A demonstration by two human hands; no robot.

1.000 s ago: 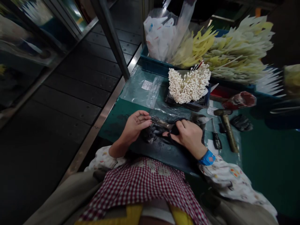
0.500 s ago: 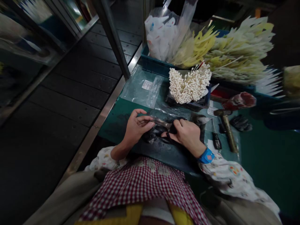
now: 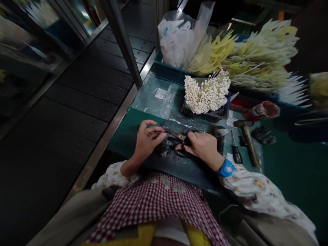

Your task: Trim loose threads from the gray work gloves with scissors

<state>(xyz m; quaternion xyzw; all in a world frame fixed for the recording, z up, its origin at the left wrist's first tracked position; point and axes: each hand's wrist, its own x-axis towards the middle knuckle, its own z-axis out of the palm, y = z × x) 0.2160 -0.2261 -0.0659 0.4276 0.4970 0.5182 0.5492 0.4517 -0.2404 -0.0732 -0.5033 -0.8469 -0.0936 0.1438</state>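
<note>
My right hand (image 3: 203,145) is closed around the dark handles of a pair of scissors (image 3: 176,135), with the thumb low in one loop. The metal blades point left toward my left hand (image 3: 148,140). That hand's thumb and forefinger are pinched near the blade tips. Whatever is between those fingers is too small to make out. Under both hands lies a dark work mat (image 3: 179,171). Dark, shiny scraps (image 3: 163,149) lie on it, below the blades.
Behind my hands stands a box of white-beaded stems (image 3: 205,94). Farther back, a blue tray (image 3: 169,70) carries bagged white pieces and pale yellow petals. A hammer (image 3: 249,143), a screwdriver (image 3: 236,150) and a red roll (image 3: 265,110) lie right. A metal post (image 3: 123,41) rises at left.
My left hand has shifted slightly left. The right hand has tipped the scissors a little, and a lower handle loop shows more clearly.
</note>
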